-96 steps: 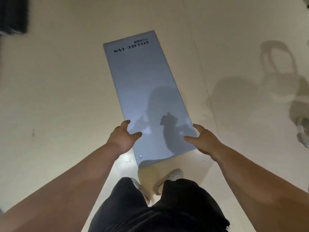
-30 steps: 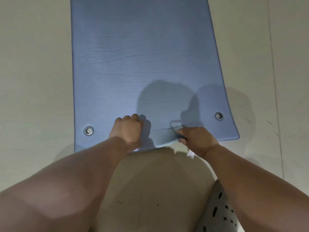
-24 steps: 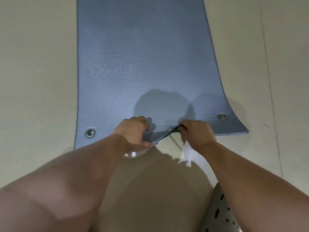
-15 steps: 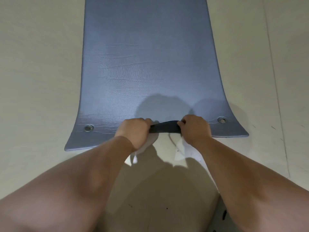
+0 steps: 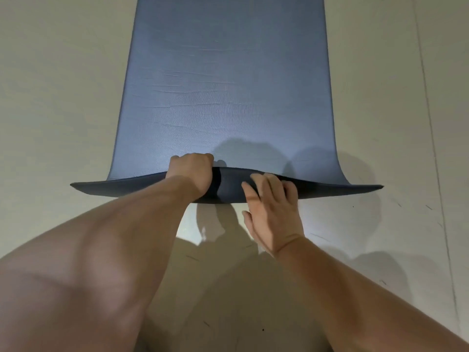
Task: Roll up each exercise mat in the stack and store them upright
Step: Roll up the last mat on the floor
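Observation:
A blue-grey exercise mat [image 5: 228,80] lies flat on the floor and runs away from me past the top edge of the view. Its near end is lifted and curled over into a low dark fold [image 5: 228,186] that spans the whole width. My left hand [image 5: 193,171] is clenched over the fold a little left of the middle, fingers wrapped onto the mat's top side. My right hand [image 5: 271,207] rests on the fold just right of the middle with its fingers spread and flat. The mat's corner eyelets are hidden under the fold.
The pale floor [image 5: 58,97] surrounds the mat on both sides, with a thin seam line [image 5: 431,123] running along the right. Shadows of my arms fall on the floor below the fold.
The near edge of the mat went from pinched at the middle to folded over across its full width, hiding both eyelets. My right hand let go of its pinch and now lies flat.

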The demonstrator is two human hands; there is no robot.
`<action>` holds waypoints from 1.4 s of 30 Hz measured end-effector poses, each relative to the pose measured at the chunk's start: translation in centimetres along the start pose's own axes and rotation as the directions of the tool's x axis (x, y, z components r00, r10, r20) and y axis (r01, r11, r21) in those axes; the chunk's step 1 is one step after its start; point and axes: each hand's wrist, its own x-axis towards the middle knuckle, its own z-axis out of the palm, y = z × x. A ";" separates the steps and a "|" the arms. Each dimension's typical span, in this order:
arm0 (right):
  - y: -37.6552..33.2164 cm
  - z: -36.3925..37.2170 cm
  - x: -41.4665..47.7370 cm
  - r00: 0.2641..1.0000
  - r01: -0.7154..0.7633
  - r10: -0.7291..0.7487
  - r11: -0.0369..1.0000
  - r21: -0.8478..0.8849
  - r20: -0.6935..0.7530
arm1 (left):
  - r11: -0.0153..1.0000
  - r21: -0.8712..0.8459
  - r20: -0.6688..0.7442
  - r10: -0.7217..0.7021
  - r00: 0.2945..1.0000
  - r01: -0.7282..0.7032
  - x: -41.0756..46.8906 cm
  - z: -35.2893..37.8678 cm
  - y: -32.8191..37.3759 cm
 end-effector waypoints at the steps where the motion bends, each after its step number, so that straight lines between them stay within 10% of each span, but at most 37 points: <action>1: 0.1 0.6 -0.3 0.995 -0.032 0.036 0.999 -0.044 0.090 | 1.000 0.010 -0.001 0.004 1.000 -0.004 0.5 -0.1 -0.1; 7: 1.7 1.7 2.2 0.887 -0.012 0.056 0.995 -0.100 0.457 | 0.992 0.125 -0.063 0.030 0.998 -0.021 0.6 -0.7 0.8; 14: 1.7 3.6 2.6 0.823 0.078 0.015 0.987 -0.139 0.568 | 0.856 0.378 -0.225 0.454 0.862 -0.353 -3.8 3.0 1.0; 21: 2.7 3.4 3.3 0.836 0.083 -0.009 0.991 -0.110 0.549 | 0.919 0.367 -0.042 0.169 0.985 -0.143 -5.9 5.7 1.2; 33: 3.7 1.0 4.6 0.871 -0.022 -0.027 0.995 0.094 0.490 | 0.973 -0.144 0.038 0.185 0.982 -0.178 -2.7 3.7 -1.2; 42: 5.0 -3.4 6.2 0.653 -0.269 -0.037 0.922 0.278 0.757 | 0.920 -0.386 0.341 0.215 0.915 -0.072 -3.2 0.0 -2.4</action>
